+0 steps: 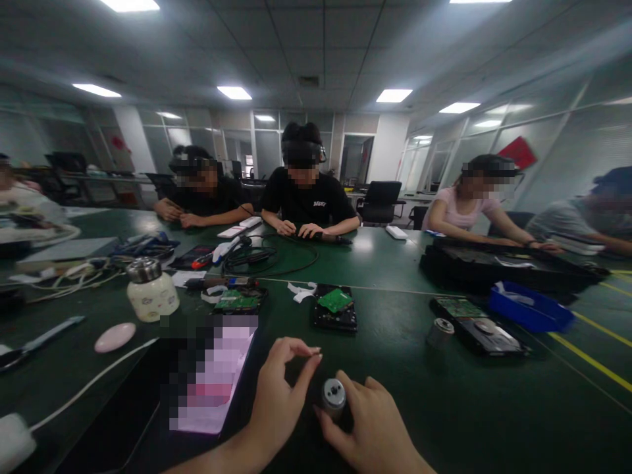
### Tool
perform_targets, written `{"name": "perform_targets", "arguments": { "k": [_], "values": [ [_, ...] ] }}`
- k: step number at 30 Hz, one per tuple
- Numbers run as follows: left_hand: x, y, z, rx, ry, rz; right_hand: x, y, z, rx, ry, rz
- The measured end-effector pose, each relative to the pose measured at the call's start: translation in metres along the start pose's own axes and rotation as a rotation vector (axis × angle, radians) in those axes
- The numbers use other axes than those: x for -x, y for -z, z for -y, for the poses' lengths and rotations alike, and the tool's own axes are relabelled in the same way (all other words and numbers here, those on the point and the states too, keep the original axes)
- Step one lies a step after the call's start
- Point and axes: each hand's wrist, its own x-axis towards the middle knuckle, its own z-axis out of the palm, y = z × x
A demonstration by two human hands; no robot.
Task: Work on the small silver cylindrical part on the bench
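Note:
My right hand [375,421] is wrapped round a small cylindrical metal motor [334,395], which stands upright with its holed end facing up. Just left of it, my left hand [284,382] is raised with thumb and forefinger pinched together; whatever is between the fingertips is too small to make out. A similar metal cylinder [440,332] stands on the green table to the right, beside a hard drive [486,329] with its circuit board exposed. Ahead of my hands lies another hard drive [336,316] with a green board on top.
A lit phone or tablet screen [217,382] lies left of my hands. Past it are a cream jar [153,289], a pink oval object [115,337] and a third board-topped drive [239,301]. A blue bin [530,308] sits at the right. Several people work across the table [385,263].

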Motion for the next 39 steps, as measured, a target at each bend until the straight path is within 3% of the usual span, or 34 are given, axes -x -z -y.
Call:
{"name": "perform_targets", "arguments": {
  "k": [3, 6, 13, 19, 23, 30, 35, 39],
  "values": [
    [0.009, -0.002, -0.005, 0.186, -0.124, 0.067, 0.001, -0.002, -0.002, -0.02, 0.012, -0.008],
    [0.015, -0.004, -0.005, 0.231, -0.178, 0.139, 0.001, -0.002, -0.004, -0.035, 0.013, -0.005],
    [0.015, -0.003, -0.003, 0.156, -0.221, 0.119, 0.0, 0.001, -0.002, -0.006, 0.011, 0.034],
    [0.014, 0.001, -0.011, 0.1, -0.238, 0.178, 0.0, 0.0, -0.002, -0.054, 0.02, 0.034],
    [0.014, 0.005, -0.012, 0.018, -0.319, 0.219, 0.001, -0.003, -0.004, -0.076, 0.014, 0.02],
    [0.015, 0.004, -0.008, -0.084, -0.292, 0.029, 0.001, -0.001, -0.003, -0.044, -0.004, 0.024],
    [0.014, 0.006, -0.012, -0.116, -0.42, 0.113, 0.0, -0.002, -0.003, -0.061, 0.02, 0.024],
    [0.012, 0.006, -0.012, -0.099, -0.41, 0.08, 0.0, -0.003, -0.004, -0.049, 0.01, 0.028]
  ]
}}
